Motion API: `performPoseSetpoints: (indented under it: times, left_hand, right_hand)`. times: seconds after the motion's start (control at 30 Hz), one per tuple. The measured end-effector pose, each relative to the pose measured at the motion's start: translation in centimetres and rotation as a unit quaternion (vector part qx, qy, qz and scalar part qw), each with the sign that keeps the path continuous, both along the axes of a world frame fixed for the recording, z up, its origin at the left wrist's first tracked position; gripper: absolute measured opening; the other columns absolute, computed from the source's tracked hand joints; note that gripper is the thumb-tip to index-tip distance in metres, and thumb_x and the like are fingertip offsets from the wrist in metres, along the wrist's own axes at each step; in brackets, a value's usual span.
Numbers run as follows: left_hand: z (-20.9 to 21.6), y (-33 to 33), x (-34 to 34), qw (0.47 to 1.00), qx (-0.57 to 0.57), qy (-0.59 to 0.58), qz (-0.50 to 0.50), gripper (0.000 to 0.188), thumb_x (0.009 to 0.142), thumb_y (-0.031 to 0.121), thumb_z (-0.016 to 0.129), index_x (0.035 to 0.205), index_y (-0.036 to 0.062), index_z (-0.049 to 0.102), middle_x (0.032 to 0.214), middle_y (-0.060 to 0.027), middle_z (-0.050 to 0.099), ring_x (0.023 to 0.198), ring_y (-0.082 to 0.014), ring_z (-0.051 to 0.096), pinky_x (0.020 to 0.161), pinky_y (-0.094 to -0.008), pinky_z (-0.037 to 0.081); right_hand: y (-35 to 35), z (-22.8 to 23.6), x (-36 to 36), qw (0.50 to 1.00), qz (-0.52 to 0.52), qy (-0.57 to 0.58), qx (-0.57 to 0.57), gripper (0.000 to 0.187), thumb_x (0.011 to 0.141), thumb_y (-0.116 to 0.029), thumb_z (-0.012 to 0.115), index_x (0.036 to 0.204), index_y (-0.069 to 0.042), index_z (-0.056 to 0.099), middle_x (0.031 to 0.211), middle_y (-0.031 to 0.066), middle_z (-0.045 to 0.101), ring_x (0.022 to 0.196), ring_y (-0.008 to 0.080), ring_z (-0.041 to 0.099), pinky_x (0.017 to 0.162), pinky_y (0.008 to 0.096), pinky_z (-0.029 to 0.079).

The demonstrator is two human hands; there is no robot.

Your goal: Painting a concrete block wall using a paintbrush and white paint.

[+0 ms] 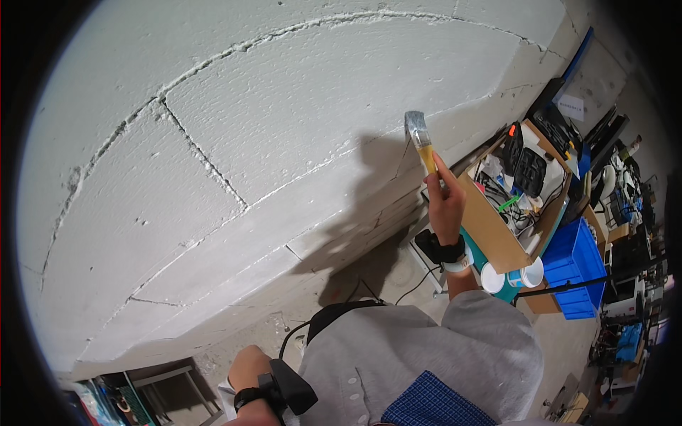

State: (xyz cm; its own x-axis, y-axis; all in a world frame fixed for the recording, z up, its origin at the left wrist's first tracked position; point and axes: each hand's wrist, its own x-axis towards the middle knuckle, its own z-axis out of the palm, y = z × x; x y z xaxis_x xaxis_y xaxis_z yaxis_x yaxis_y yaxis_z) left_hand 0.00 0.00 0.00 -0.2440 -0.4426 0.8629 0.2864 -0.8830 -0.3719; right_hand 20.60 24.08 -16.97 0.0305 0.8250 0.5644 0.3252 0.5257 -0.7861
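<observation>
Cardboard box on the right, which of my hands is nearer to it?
Right. Your right hand, holding the paintbrush, is just left of the cardboard box; your left hand is low, much farther left.

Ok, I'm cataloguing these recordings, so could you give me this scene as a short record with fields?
Right hand: holds a brush by its yellow handle
Brush direction: bristles away from the person; contact with the wall unclear
Left hand: low, left of the body; fingers hidden
Wall: pale, with rough block joints
Right side: open cardboard box of cables and black cases; blue crate beside it; two white tubs near the wrist
</observation>
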Motion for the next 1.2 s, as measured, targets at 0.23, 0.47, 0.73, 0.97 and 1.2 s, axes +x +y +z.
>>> performPoseSetpoints:
  times: [0.23,0.47,0.73,0.97,1.2]
  left_hand:
    - [0.3,-0.5,0.2,1.0,-0.008,0.021,0.009,0.025,0.094,0.009,0.053,0.071,0.0131,0.042,0.051,0.0082,0.039,0.04,-0.0021,0.043,0.039,-0.021,0.03]
    - [0.0,-0.9,0.5,1.0,-0.009,0.009,0.027,0.031,0.095,0.013,0.055,0.066,0.0125,0.042,0.049,0.0062,0.044,0.039,-0.0042,0.044,0.041,-0.0223,0.031]
    - [-0.4,-1.9,0.5,0.995,-0.073,-0.002,0.073,0.035,0.096,0.012,0.056,0.063,0.0123,0.044,0.046,0.0036,0.048,0.039,-0.0053,0.045,0.044,-0.0239,0.035]
    - [-0.1,-1.2,0.7,0.999,-0.017,0.004,0.035,0.033,0.094,0.011,0.057,0.064,0.0116,0.046,0.048,0.0054,0.044,0.04,-0.0056,0.043,0.044,-0.021,0.034]
    - [0.0,-1.0,0.7,1.0,-0.007,0.011,0.021,0.031,0.092,0.01,0.056,0.064,0.0125,0.045,0.05,0.0072,0.045,0.041,-0.0047,0.041,0.043,-0.0204,0.032]
  right_hand:
    - [-0.2,0.1,-0.1,1.0,0.007,0.006,0.007,0.037,0.098,-0.015,0.059,0.132,-0.001,0.062,0.094,0.0078,0.069,0.069,0.0076,0.051,0.056,0.0219,0.04]
    - [-0.2,-0.3,0.4,1.0,0.015,0.007,0.006,0.038,0.098,-0.017,0.059,0.132,-0.001,0.062,0.096,0.0108,0.07,0.074,0.0107,0.057,0.061,0.0243,0.045]
    - [-0.3,-0.1,0.7,1.0,0.01,-0.013,0.011,0.038,0.097,-0.014,0.059,0.132,-0.001,0.062,0.099,0.0136,0.071,0.077,0.0139,0.061,0.067,0.0267,0.048]
    - [-0.4,0.1,0.7,1.0,0.012,-0.015,0.003,0.038,0.096,-0.013,0.059,0.132,0.0,0.062,0.1,0.0147,0.071,0.082,0.0155,0.063,0.072,0.0279,0.05]
    - [-0.3,0.0,0.7,1.0,0.014,-0.012,0.009,0.038,0.097,-0.015,0.06,0.132,0.0,0.062,0.1,0.0147,0.072,0.082,0.0156,0.064,0.073,0.028,0.05]
